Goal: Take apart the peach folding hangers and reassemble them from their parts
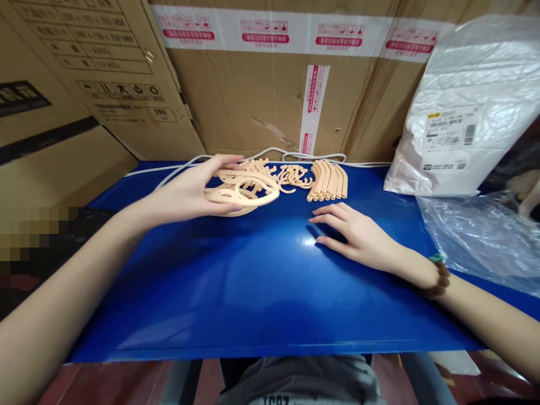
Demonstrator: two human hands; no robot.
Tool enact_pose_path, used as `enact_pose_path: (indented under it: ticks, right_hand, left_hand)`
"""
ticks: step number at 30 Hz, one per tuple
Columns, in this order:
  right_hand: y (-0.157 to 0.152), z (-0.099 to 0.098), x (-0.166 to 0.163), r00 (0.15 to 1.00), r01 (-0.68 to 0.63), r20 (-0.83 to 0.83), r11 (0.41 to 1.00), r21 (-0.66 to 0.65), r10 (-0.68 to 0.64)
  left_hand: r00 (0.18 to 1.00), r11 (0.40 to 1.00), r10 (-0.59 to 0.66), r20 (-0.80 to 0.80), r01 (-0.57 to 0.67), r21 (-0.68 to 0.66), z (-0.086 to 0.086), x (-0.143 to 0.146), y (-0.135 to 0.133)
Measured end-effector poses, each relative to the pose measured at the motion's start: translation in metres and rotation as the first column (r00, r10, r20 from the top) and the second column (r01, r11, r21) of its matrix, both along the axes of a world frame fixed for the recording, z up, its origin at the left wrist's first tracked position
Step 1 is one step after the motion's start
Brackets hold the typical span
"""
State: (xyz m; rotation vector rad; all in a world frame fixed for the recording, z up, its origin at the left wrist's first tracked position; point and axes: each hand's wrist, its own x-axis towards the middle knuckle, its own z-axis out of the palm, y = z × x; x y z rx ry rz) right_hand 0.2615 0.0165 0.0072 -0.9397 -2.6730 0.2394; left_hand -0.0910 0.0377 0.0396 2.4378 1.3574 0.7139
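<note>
My left hand point(192, 191) grips a bunch of thin peach plastic curved strips point(244, 194), held a little above the blue mat point(253, 281). Behind them lies a loose pile of the same peach pieces point(287, 175). To its right is a neat row of stacked curved strips point(329, 180). My right hand point(354, 236) rests flat on the mat with the fingers stretched out and spread, holding nothing, just in front of that row. A beaded bracelet point(439, 278) is on my right wrist.
Cardboard boxes point(274, 84) wall off the back and left. A white cable point(270, 153) runs along the mat's far edge. A white labelled plastic bag point(459, 112) leans at the right, with clear plastic film point(481, 236) below it.
</note>
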Motion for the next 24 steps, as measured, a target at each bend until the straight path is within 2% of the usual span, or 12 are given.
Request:
enact_pose_path:
  ticks: [5, 8, 11, 19, 24]
  right_hand:
    - [0.002, -0.006, 0.001, 0.997, -0.031, 0.078, 0.999, 0.043, 0.028]
    - [0.002, -0.007, 0.002, 0.994, -0.035, 0.102, 0.997, 0.066, 0.029]
    - [0.001, -0.007, 0.001, 0.99, -0.038, 0.14, 0.995, 0.093, 0.024]
    - [-0.001, -0.006, 0.001, 0.983, -0.04, 0.185, 0.992, 0.118, 0.018]
    - [-0.002, -0.005, 0.001, 0.98, -0.037, 0.198, 0.992, 0.124, 0.012]
  left_hand:
    - [0.996, 0.996, 0.091, -0.025, -0.092, -0.009, -0.012, -0.036, 0.011]
    - [0.999, 0.997, 0.045, -0.002, -0.045, -0.055, -0.016, -0.045, 0.016]
    - [0.999, 0.992, -0.019, 0.049, 0.025, -0.122, -0.02, -0.048, 0.02]
    - [1.0, 0.989, 0.01, -0.028, -0.014, -0.146, -0.025, -0.05, 0.023]
    - [0.999, 0.986, -0.016, -0.049, 0.008, -0.167, -0.023, -0.043, 0.019]
